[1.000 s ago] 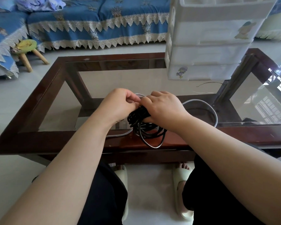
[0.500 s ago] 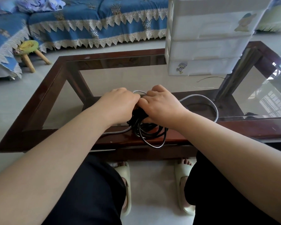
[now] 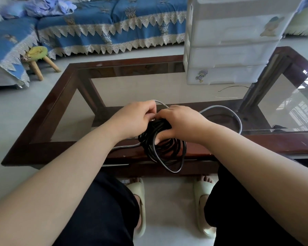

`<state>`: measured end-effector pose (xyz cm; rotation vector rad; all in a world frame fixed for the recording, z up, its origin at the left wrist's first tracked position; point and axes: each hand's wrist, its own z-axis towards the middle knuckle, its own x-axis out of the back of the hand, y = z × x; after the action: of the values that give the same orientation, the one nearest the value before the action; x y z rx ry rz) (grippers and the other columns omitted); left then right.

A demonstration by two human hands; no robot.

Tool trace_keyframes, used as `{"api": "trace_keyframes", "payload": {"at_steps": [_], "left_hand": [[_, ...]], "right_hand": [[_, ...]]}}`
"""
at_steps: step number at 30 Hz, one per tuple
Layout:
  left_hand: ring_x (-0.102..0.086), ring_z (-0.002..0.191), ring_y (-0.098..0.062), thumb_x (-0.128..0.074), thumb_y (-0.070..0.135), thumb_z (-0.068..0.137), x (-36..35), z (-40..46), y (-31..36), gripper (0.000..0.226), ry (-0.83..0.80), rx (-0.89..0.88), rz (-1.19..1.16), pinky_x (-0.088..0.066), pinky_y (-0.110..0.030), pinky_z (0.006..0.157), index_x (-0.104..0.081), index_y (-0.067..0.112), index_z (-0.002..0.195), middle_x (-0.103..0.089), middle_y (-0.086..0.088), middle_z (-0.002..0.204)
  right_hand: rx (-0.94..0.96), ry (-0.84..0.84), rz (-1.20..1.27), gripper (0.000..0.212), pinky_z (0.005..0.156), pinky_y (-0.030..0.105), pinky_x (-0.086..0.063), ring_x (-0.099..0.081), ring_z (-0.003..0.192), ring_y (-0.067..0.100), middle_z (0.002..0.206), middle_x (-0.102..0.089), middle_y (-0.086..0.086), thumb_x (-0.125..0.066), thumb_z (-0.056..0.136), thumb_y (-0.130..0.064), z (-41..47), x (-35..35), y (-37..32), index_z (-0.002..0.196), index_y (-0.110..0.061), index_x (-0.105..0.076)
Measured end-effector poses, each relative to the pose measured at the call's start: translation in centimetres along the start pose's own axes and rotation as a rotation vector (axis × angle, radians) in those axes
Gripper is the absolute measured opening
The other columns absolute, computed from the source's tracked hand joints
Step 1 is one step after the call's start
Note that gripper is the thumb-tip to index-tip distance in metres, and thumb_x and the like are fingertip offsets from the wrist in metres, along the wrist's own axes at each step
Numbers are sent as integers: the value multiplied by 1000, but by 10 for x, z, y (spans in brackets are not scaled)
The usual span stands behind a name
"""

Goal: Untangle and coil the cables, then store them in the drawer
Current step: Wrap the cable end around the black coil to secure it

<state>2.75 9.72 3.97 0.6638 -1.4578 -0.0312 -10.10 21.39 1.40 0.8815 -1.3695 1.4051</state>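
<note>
Glass tabletop (image 3: pixel 135 89) framed in dark wood carries a white drawer unit (image 3: pixel 228 55) at its far right; at the near edge both hands, left hand (image 3: pixel 133 119) and right hand (image 3: pixel 180 124), curl tightly around a coiled black cable (image 3: pixel 164 151), with a grey cable (image 3: pixel 226 110) just beside

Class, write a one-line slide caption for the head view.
Both hands, left hand and right hand, grip a black cable coil over the glass table's near edge, drawer unit behind.

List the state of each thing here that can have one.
black cable: coiled, gripped by both hands
grey cable: loose, uncoiled on the table
drawer unit: visible drawers closed
left hand: pinching at the coil
right hand: gripping the coil
</note>
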Motion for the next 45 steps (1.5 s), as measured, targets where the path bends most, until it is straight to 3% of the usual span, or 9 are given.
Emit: {"api": "trace_keyframes", "payload": {"at_steps": [6, 9, 14, 18, 23, 28, 33, 37, 45], "left_hand": [[-54, 74, -15, -50, 17, 98, -2, -2, 3, 13, 70, -52, -8, -43, -36, 65, -54, 19, 85, -59, 3, 78], [-55, 73, -15, -50, 17, 98, -5, -2, 3, 13, 55, -63, -16, -44, -37, 66, -54, 19, 86, -60, 2, 77], [-51, 64, 0, -49, 17, 99, -4, 0, 10, 14, 55, -66, -162, -37, -20, 59, -56, 21, 87, -56, 11, 71], [-60, 82, -6, -43, 37, 101, -6, 0, 11, 17, 169, -18, -381, -49, -24, 77, -53, 24, 97, -61, 6, 85], [-54, 104, 3, -31, 102, 45, 10, -10, 6, 115, -245, 95, -327, -45, -22, 87, -41, 26, 132, -55, 16, 115], [-59, 95, 0, -75, 52, 75, 7, -9, 13, 59, -326, 155, -226, -49, -23, 83, -47, 29, 121, -60, 17, 106], [-65, 79, -17, -73, 11, 76, 4, -5, 6, 28, -362, 115, -359, -51, -34, 74, -63, 18, 102, -70, -6, 90], [-55, 66, -9, -69, 2, 76, -4, -8, 5, 20, -388, 82, -389, -43, -29, 64, -62, 4, 94, -60, -2, 74], [-61, 73, -19, -65, 25, 64, -15, -5, 8, 25, -235, -21, -317, -49, -39, 67, -59, 19, 87, -65, -1, 80]], "right_hand": [[-120, -189, 388, 55, 82, 35, -50, -63, 88, 15, 92, -68, 1, -70, 74, -54, -2, 10, -1, 110, -14, -64], [-128, -251, 530, 35, 73, 21, -48, -61, 78, 0, 84, -68, -7, -74, 76, -44, -5, 9, -1, 99, -19, -66], [-131, -225, 350, 35, 63, 22, -42, -56, 74, 8, 80, -60, -6, -76, 75, -41, -4, -8, -19, 94, -15, -63], [-172, -80, 322, 29, 62, 27, -41, -50, 63, 7, 70, -56, -11, -73, 78, -42, -5, -5, -20, 91, -20, -60], [-181, 43, 193, 33, 68, 35, -48, -59, 76, 22, 81, -64, 0, -67, 79, -42, -6, 8, -11, 96, -14, -62], [-116, 72, -62, 31, 64, 30, -40, -59, 82, 24, 91, -62, 3, -62, 83, -30, -5, 9, -13, 108, -12, -58], [-123, 121, -30, 38, 64, 33, -40, -59, 79, 24, 87, -64, 2, -67, 78, -40, -9, 8, -14, 103, -13, -60], [-92, 107, -19, 36, 63, 29, -33, -59, 84, 22, 90, -65, 1, -69, 77, -40, -16, 5, -16, 104, -16, -61], [-253, 81, 130, 31, 61, 27, -31, -50, 74, 15, 78, -57, -7, -71, 76, -38, -23, 19, -15, 99, -24, -57]]}}
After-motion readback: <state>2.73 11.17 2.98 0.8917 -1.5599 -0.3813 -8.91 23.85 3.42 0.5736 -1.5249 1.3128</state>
